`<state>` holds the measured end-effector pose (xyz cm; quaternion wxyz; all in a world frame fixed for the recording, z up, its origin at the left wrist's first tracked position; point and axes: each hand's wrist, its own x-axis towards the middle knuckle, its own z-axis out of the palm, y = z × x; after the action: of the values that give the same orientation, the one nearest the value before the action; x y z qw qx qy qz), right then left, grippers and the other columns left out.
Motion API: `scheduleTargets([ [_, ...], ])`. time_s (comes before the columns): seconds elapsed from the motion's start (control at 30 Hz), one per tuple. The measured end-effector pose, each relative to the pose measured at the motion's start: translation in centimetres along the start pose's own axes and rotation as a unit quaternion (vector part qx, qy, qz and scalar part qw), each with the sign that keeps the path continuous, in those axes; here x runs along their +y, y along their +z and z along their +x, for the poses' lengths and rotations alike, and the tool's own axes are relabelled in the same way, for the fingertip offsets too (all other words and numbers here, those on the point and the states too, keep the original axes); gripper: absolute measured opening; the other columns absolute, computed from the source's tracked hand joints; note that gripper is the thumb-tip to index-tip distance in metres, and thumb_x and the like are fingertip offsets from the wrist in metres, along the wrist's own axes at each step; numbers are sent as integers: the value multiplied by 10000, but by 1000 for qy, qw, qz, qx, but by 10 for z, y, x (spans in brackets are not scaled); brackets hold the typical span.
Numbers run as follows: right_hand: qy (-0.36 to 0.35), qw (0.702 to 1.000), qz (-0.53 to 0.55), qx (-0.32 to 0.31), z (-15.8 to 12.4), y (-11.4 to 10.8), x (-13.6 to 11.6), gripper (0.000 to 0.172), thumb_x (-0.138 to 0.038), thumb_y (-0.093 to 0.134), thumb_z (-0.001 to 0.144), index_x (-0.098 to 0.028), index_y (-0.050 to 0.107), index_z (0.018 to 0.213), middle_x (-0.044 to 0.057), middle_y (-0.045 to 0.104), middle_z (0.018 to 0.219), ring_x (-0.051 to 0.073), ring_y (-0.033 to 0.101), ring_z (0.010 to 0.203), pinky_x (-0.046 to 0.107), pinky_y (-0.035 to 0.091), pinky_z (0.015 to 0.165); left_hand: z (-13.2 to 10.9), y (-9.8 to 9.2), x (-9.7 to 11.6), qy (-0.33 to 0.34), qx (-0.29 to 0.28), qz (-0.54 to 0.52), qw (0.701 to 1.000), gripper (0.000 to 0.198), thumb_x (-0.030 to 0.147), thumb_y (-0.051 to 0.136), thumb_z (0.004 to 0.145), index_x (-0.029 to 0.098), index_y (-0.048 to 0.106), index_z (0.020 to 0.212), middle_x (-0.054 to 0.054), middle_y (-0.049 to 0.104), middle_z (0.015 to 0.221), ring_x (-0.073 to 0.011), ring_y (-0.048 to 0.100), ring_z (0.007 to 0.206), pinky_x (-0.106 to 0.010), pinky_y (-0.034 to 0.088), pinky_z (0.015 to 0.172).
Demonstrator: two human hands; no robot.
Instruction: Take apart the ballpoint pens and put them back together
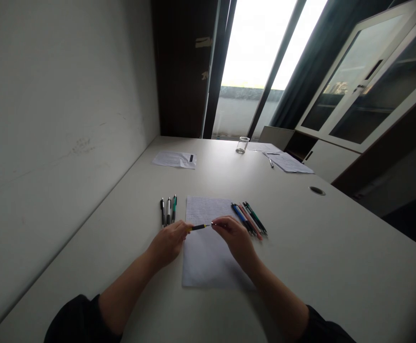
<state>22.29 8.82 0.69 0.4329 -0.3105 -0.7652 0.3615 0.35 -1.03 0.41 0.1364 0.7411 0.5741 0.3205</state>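
Pen [198, 227] shows a dark grip, yellow accents and slender tip.

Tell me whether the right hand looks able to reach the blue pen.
Likely yes: the right hand is close beside the blue pen and nothing seems to block it, though its fingers would first need to turn from the tip of the black-and-yellow pen.

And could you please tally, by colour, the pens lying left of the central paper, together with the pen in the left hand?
Black pen: 1
White-and-black pen: 1
Green-and-black pen: 1
Yellow-and-black pen in left hand: 1
Total: 4
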Motion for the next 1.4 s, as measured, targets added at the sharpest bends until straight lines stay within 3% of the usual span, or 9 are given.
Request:
scheduleTargets([
  [0.5, -65, 997, -8, -48, -2, 4, -5, 62, -245, 663, 876, -219, 700, 919, 49, 681, 901, 178, 645, 825, 283, 531, 732, 1, 1, 2, 26, -21, 57, 998, 303, 85, 417, 934, 220, 527, 1182, -48, 620, 1031, -144, 606, 825, -244, 492, 725],
  [0.9, 0, 997, 9, -73, -7, 3, -7, 79, -254, 628, 894, -200, 680, 917, 9, 687, 730, 146, 650, 645, 260, 532, 634, 0, 2, 2, 40, -15, 61, 997, 386, -2, 398, 884, 207, 547, 1173, -23, 604, 916, -122, 549, 731, -231, 459, 678],
  [1.2, -19, 996, -31, -85, -8, 3, -6, 132, -314, 622, 902, -202, 691, 912, 28, 709, 740, 161, 662, 661, 268, 526, 640, -2, 4, 0, 42, -20, 61, 997, 426, -18, 409, 872, 225, 556, 1189, -18, 612, 906, -128, 557, 742, -231, 453, 687],
  [1.4, -43, 982, -127, -132, -7, 0, -8, 382, -361, 493, 979, -192, 638, 670, 7, 625, 610, 123, 560, 549, 241, 447, 581, -1, 3, 3, 54, -26, 71, 996, 419, -5, 410, 884, 231, 564, 1194, -17, 626, 899, -128, 562, 731, -223, 446, 657],
])
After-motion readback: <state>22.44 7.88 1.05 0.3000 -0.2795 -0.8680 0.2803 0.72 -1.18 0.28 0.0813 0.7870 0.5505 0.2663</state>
